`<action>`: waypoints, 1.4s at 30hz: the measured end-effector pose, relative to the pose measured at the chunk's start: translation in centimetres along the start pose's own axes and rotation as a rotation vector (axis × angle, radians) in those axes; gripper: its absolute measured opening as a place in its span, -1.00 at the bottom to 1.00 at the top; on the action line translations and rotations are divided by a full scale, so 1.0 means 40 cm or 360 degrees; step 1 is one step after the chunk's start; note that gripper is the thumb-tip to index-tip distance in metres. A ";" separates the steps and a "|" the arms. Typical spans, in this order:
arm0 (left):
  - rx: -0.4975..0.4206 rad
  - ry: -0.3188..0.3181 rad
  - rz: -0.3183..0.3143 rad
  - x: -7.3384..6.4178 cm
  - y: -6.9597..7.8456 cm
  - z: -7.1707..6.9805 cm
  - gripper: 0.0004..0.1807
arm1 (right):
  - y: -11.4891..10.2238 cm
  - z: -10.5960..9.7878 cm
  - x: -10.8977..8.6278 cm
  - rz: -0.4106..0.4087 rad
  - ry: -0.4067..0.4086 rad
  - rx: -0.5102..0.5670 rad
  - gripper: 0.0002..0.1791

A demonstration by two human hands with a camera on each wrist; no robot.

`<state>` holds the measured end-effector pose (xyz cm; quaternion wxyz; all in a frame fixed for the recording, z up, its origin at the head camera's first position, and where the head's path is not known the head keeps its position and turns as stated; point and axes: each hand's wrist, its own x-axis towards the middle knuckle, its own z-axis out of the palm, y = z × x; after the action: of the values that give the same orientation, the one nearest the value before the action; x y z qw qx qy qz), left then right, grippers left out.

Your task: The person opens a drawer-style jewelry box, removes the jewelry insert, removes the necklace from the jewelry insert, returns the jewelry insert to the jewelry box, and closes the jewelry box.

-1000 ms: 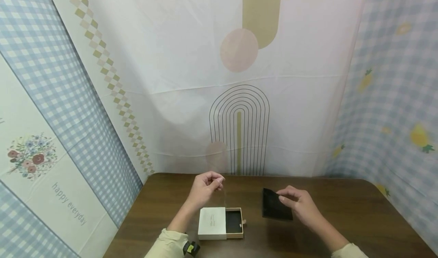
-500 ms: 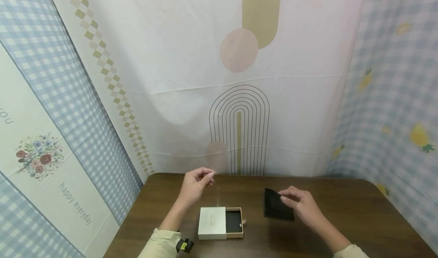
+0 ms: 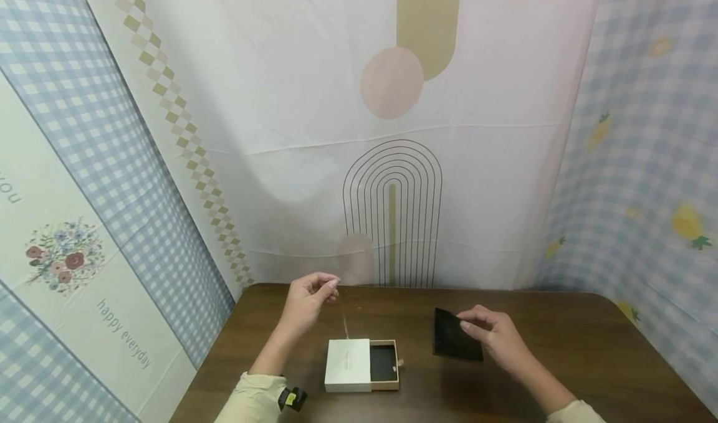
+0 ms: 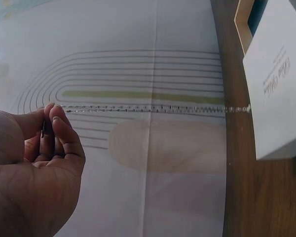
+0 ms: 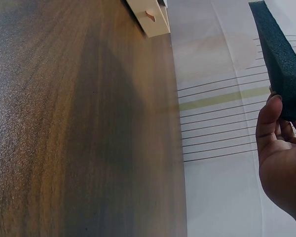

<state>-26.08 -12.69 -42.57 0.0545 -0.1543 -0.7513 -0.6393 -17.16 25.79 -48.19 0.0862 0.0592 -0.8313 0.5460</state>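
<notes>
Between thumb and fingertips my left hand (image 3: 305,301) pinches a thin silvery chain (image 4: 158,109), perhaps a necklace or bracelet. The chain hangs doubled from the fingers, and its lower end reaches the back edge of the white box (image 3: 348,365) in the head view. That box has a sleeve with printed lettering; its drawer (image 3: 384,382) is pulled partway out to the right and shows a black inside. My right hand (image 3: 493,336) grips a black foam pad (image 3: 455,336) by its upper right edge, tilted above the table. The right wrist view shows the pad's thickness (image 5: 281,59).
A brown wooden table (image 3: 415,404) lies under everything. A small ribbon tab (image 3: 401,364) sticks out of the drawer's front. Behind the table hangs a white patterned cloth (image 3: 303,211), with checked cloths on both sides. A black strap device (image 3: 293,399) sits on the left wrist.
My left hand has moved left and slightly up with the chain, which shows more clearly below the fingers. The right hand and foam pad have shifted only slightly right. The box stays put.
</notes>
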 end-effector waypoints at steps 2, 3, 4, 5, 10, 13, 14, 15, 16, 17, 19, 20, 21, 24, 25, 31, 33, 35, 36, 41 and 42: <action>-0.0004 0.0019 -0.0008 0.004 -0.002 -0.009 -0.85 | 0.000 0.000 0.000 0.0011 -0.0002 0.0004 -0.76; -0.0005 0.0026 -0.0010 0.006 -0.005 -0.014 -0.85 | 0.001 0.000 -0.001 0.0014 -0.0002 0.0007 -0.75; -0.0001 0.0032 -0.0015 0.007 -0.007 -0.020 -0.84 | 0.001 0.000 -0.001 0.0006 -0.0005 0.0006 -0.75; 0.0005 0.0041 -0.0018 0.009 -0.011 -0.026 -0.84 | 0.001 0.000 -0.002 0.0008 -0.0003 0.0009 -0.75; 0.0066 0.0086 -0.0031 0.015 -0.026 -0.060 -0.82 | 0.005 -0.001 -0.004 0.0003 0.0000 0.0022 -0.75; 0.0120 0.0118 -0.0038 0.020 -0.042 -0.081 -0.81 | 0.009 -0.003 -0.006 0.0017 0.0004 0.0032 -0.75; 0.0139 0.0126 -0.0042 0.023 -0.050 -0.088 -0.82 | 0.010 -0.004 -0.006 0.0015 0.0005 0.0027 -0.75; 0.0154 0.0139 -0.0048 0.025 -0.057 -0.096 -0.82 | 0.010 -0.005 -0.006 0.0012 0.0005 0.0023 -0.75; 0.0162 0.0153 -0.0051 0.028 -0.064 -0.103 -0.82 | 0.011 -0.005 -0.006 0.0012 0.0008 0.0019 -0.75; 0.0168 0.0168 -0.0056 0.030 -0.071 -0.111 -0.83 | 0.011 -0.006 -0.006 0.0006 0.0012 0.0012 -0.74; 0.0183 0.0196 -0.0059 0.033 -0.083 -0.128 -0.82 | 0.011 -0.008 -0.007 0.0000 0.0017 0.0004 -0.75; 0.0194 0.0210 -0.0065 0.035 -0.089 -0.136 -0.82 | 0.011 -0.008 -0.007 -0.0010 0.0020 -0.0006 -0.75; 0.0204 0.0225 -0.0071 0.037 -0.094 -0.144 -0.82 | 0.011 -0.009 -0.007 -0.0010 0.0019 -0.0005 -0.75; 0.0242 0.0246 -0.0091 0.041 -0.106 -0.168 -0.80 | 0.014 -0.011 -0.008 0.0000 0.0026 -0.0004 -0.75; 0.0251 0.0250 -0.0100 0.042 -0.109 -0.175 -0.80 | 0.015 -0.012 -0.008 0.0002 0.0030 -0.0009 -0.75; 0.0272 0.0281 -0.0130 0.050 -0.121 -0.215 -0.76 | 0.017 -0.015 -0.007 0.0015 0.0041 -0.0038 -0.73; 0.0287 0.0298 -0.0126 0.053 -0.122 -0.228 -0.74 | 0.016 -0.015 -0.005 0.0023 0.0037 -0.0045 -0.73; 0.0294 0.0322 -0.0116 0.056 -0.121 -0.239 -0.75 | 0.016 -0.015 -0.004 0.0037 0.0032 -0.0041 -0.72; 0.0299 0.0335 -0.0104 0.058 -0.121 -0.244 -0.75 | 0.017 -0.015 -0.004 0.0040 0.0034 -0.0036 -0.73; 0.0309 0.0381 -0.0051 0.067 -0.115 -0.258 -0.76 | 0.019 -0.015 -0.004 0.0022 0.0045 -0.0040 -0.73; 0.0300 0.0386 -0.0046 0.069 -0.115 -0.258 -0.76 | 0.019 -0.014 -0.004 0.0020 0.0044 -0.0037 -0.73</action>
<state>-31.27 -22.96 -44.30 0.1499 -0.0592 -0.7981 -0.5806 -17.12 26.63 -48.69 0.0949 0.0455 -0.8366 0.5376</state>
